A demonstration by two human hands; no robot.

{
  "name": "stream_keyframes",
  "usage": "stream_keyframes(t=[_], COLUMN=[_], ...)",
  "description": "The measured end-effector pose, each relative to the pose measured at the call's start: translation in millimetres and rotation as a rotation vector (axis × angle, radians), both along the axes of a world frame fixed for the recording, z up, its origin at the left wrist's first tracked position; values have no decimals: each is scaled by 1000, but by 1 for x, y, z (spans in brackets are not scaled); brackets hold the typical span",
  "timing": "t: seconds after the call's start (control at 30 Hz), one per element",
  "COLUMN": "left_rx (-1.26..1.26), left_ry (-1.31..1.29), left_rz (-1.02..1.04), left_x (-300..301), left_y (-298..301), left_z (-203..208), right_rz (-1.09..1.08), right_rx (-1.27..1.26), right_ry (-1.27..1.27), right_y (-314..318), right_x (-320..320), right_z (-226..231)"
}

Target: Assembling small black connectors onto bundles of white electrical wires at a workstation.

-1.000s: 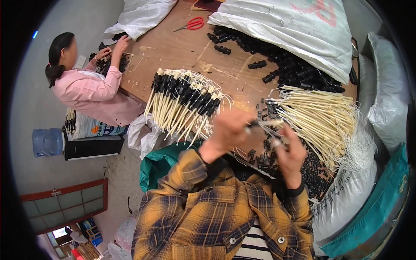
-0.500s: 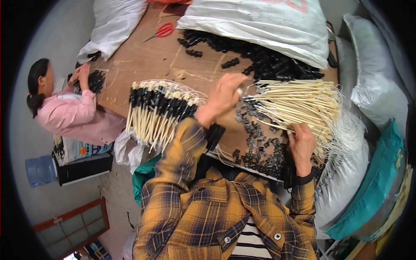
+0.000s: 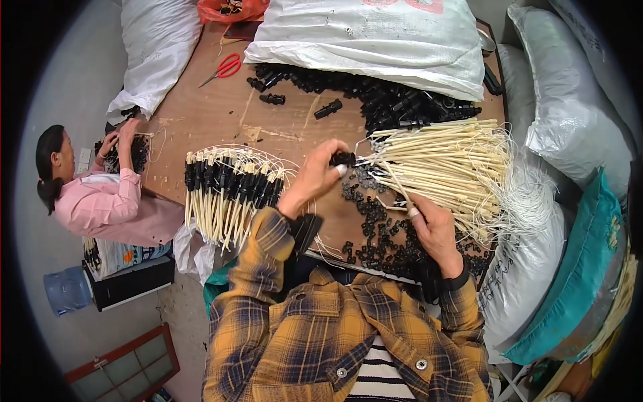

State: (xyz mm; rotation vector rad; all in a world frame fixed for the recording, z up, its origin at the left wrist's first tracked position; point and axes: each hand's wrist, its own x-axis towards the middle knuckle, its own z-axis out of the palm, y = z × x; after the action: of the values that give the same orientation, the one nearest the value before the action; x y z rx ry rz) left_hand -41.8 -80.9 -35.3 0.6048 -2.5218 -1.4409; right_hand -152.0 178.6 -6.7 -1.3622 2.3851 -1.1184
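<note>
My left hand (image 3: 317, 171) is closed around a black plastic fitting (image 3: 343, 159), a pale cover on one fingertip. It is at the left tips of a thick bundle of cream rods (image 3: 445, 157) with white strings trailing from their right ends. The fingers of my right hand (image 3: 437, 231) pinch the near end of one cream rod (image 3: 396, 177), which slants up toward the fitting. Whether rod and fitting touch, I cannot make out. Small black clips (image 3: 382, 231) lie scattered beneath and between my hands. To the left is a stack of rods with black fittings attached (image 3: 231, 184).
A white sack (image 3: 362, 50) at the far side spills a heap of black fittings (image 3: 408, 104). Red-handled scissors (image 3: 226, 67) lie far left. A person in pink (image 3: 114, 201) works at the left edge. Stuffed sacks (image 3: 569, 100) line the right side.
A black fitting now shows in my left hand, which has drawn back slightly toward me. My right hand has shifted left with a cream rod in its fingers. The view has shifted a little.
</note>
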Motion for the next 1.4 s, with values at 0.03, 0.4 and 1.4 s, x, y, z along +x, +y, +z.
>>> stream_keyframes(t=[0.03,0.4,1.4], left_rx=[-54,-425,279], left_ry=[92,6,-223], left_rz=[-49,-277,207], left_x=[7,31,53], left_y=[4,25,54], left_z=[1,17,-4], right_rz=[26,255,298], right_rx=[-4,62,-350], right_ry=[-69,109,-1011], right_y=[-3,-5,7], right_x=[2,23,14], right_z=[-2,-15,13])
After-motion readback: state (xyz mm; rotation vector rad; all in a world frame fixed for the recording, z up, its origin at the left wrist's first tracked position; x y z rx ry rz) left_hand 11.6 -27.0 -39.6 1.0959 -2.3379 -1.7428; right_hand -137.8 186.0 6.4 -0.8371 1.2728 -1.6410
